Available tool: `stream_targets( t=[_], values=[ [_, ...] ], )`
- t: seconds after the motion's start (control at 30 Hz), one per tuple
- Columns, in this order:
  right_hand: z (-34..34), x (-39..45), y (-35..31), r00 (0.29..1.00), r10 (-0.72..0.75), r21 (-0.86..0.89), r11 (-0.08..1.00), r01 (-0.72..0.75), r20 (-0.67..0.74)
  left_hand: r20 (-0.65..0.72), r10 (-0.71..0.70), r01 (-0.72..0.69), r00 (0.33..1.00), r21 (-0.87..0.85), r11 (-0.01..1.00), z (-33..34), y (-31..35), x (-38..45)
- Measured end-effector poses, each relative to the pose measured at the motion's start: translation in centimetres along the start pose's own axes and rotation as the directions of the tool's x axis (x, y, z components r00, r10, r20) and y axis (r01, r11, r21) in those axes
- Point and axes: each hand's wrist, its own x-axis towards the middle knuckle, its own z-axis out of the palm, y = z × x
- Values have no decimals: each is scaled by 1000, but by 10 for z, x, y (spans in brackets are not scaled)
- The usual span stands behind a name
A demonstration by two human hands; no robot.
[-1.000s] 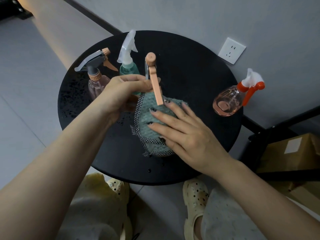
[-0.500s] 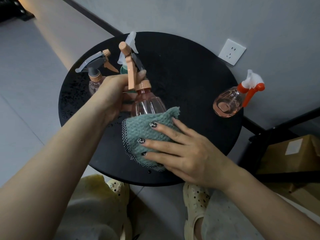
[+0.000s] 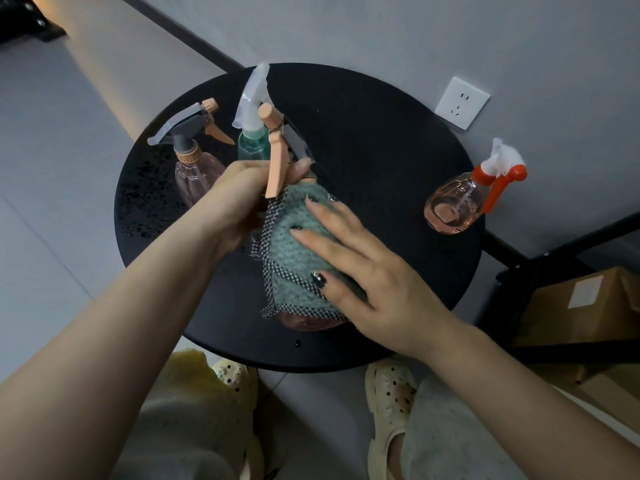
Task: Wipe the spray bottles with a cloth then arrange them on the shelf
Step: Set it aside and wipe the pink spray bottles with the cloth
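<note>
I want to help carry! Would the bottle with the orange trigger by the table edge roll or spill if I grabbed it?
The orange-trigger bottle looks round, so it might roll. It seems partly filled, probably light. Clear plastic may feel slippery.

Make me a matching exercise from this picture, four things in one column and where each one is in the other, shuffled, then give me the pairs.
Things:
1. green cloth
2. teal bottle
3. orange-trigger bottle
4. wall socket

Places:
A. lying on its side at the table's right edge
B. on the wall beyond the table
C. standing upright at the back of the table
D. pressed by the right hand onto the held bottle

Pairs: 1-D, 2-C, 3-A, 4-B
</note>
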Motion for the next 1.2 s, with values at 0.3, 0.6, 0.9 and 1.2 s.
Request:
stream_targets(
  t=[0.3, 0.6, 0.9, 1.2],
  values=[
    [-5, -13, 7, 908, -371, -416, 807, 418, 192, -129, 14, -10, 992, 29, 1000, -2, 11, -2],
    [-3, 3, -4, 1000, -4, -95, 995, 2, -24, 39, -20, 22, 999, -39, 999, 8, 2, -4],
    [5, -15, 2, 902, -382, -403, 807, 432, 201, -115, 51, -43, 992, 72, 996, 0, 13, -7],
    [-1, -1, -3, 995, -96, -197, 976, 89, -23, -6, 68, -67, 998, 78, 995, 1, 3, -2]
  ],
)
